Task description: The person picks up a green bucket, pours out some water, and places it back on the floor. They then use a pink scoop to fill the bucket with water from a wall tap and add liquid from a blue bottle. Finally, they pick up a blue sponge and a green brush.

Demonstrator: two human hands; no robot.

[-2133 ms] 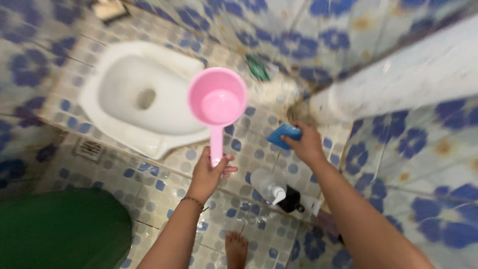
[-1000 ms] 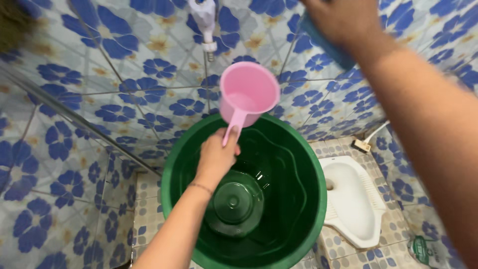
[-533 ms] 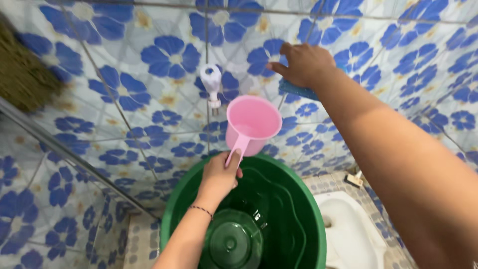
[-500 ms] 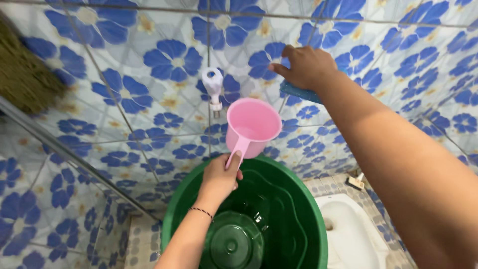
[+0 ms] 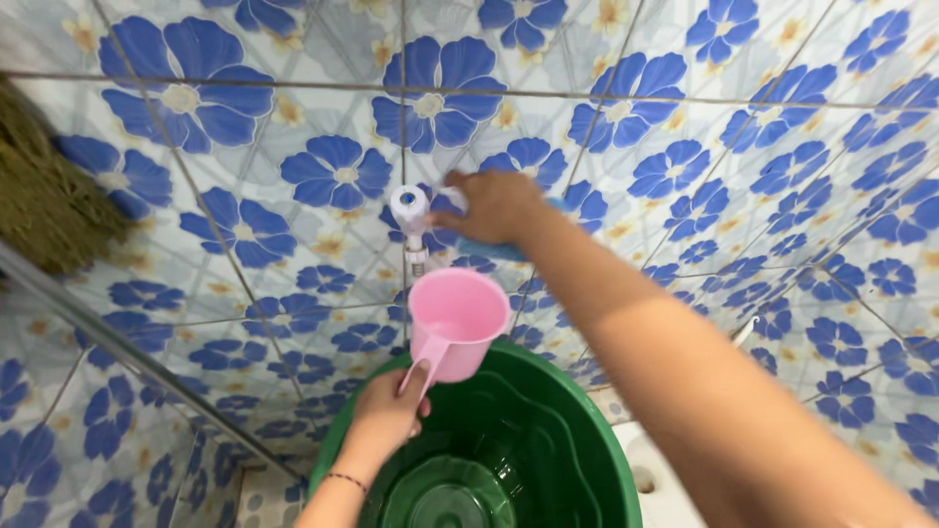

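A green plastic tub (image 5: 548, 460) sits lowest, with a round green lid (image 5: 445, 499) lying inside it. Above the tub's near-left rim, the left hand (image 5: 386, 416) is closed around the handle of a pink dipper (image 5: 455, 323), holding it upright over the tub's far rim. Just above the dipper, a white tap (image 5: 411, 210) juts from the blue-flowered tile wall (image 5: 685, 147). The right hand (image 5: 499, 205) reaches to the tap, fingers curled over a blue sponge (image 5: 489, 249) against the wall.

Left hand (image 5: 386, 411) raised, fingers curled in a closed grip. Right arm extended forward, right hand (image 5: 499, 207) fingers bent, gripping.
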